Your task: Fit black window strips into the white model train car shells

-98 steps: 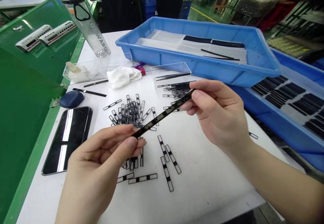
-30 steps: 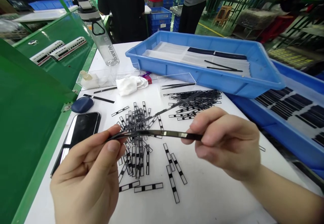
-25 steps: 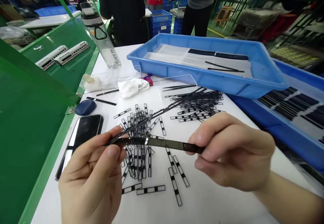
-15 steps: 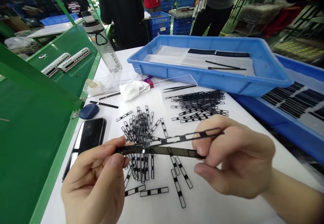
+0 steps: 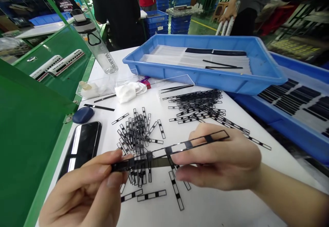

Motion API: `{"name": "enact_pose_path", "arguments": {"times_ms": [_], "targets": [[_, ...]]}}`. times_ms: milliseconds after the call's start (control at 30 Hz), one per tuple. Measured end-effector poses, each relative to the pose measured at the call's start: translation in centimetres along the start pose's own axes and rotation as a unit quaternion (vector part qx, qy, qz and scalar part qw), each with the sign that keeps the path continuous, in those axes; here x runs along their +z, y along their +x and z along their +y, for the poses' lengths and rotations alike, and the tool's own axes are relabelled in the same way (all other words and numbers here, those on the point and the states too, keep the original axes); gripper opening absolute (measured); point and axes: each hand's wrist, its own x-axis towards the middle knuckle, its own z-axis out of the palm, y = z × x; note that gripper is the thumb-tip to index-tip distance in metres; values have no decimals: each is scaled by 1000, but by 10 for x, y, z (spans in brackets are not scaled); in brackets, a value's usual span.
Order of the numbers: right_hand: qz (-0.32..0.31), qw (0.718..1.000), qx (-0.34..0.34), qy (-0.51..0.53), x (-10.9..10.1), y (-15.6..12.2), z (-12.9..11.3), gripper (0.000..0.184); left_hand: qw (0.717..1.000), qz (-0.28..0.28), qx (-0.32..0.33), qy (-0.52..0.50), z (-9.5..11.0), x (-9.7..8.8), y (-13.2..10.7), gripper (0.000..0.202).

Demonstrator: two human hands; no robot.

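My left hand (image 5: 84,194) pinches the left end of a thin black strip (image 5: 144,162) above the white table (image 5: 218,206). My right hand (image 5: 218,162) pinches the same piece further right. A ladder-like black frame (image 5: 197,142) with clear windows is partly lifted off the strip and lies across my right fingers. Below the hands lies a pile of short frame pieces (image 5: 137,134). A second pile of long frames (image 5: 200,105) sits behind it.
A phone (image 5: 81,146) and a dark blue case (image 5: 82,114) lie at the left by a green partition (image 5: 28,124). Behind stand a water bottle (image 5: 96,45), a white cloth (image 5: 128,91), tweezers (image 5: 174,88) and two blue trays (image 5: 205,74) (image 5: 295,124). People stand at the back.
The ladder-like frame has come away from the dark strip and now rests across my right fingers. My right hand has slid left along the strip, closer to my left hand.
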Motion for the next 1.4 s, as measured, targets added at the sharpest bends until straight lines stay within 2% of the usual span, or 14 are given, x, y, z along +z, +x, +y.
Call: {"name": "enact_pose_path", "arguments": {"times_ms": [67,133,300,433,633,767,867,933,1100,1233,1400], "targets": [[-9,999,11,-31,-3,0,-4,4,999,-7,33,17,-6,-5,4,32],[-22,997,14,-71,-5,0,-9,5,999,-9,38,25,-9,-8,5,33],[-18,991,-3,-133,-9,-1,-13,7,1000,10,15,22,-5,-5,5,34],[-8,991,-15,-132,-8,-1,-13,17,1000,30,-1,2,-4,0,5,36],[15,988,-25,-153,-9,2,-14,24,997,65,-45,-12,-8,0,7,38],[-6,996,-21,-89,-8,3,-11,25,997,59,-48,-18,-7,-3,10,39],[19,998,-24,-49,-6,1,-9,17,998,41,-41,-18,-6,-6,12,38],[28,997,-22,-61,-6,-1,-10,13,999,25,-36,-14,-6,-8,13,37],[-9,995,-10,-101,-9,-5,-17,7,1000,7,-28,-7,-7,-13,12,37],[18,993,-16,-116,-7,-7,-16,6,1000,4,-27,-4,-8,-12,12,35],[-30,991,-25,-132,-6,-3,-11,6,1000,2,-22,6,-6,-10,12,36]]}}
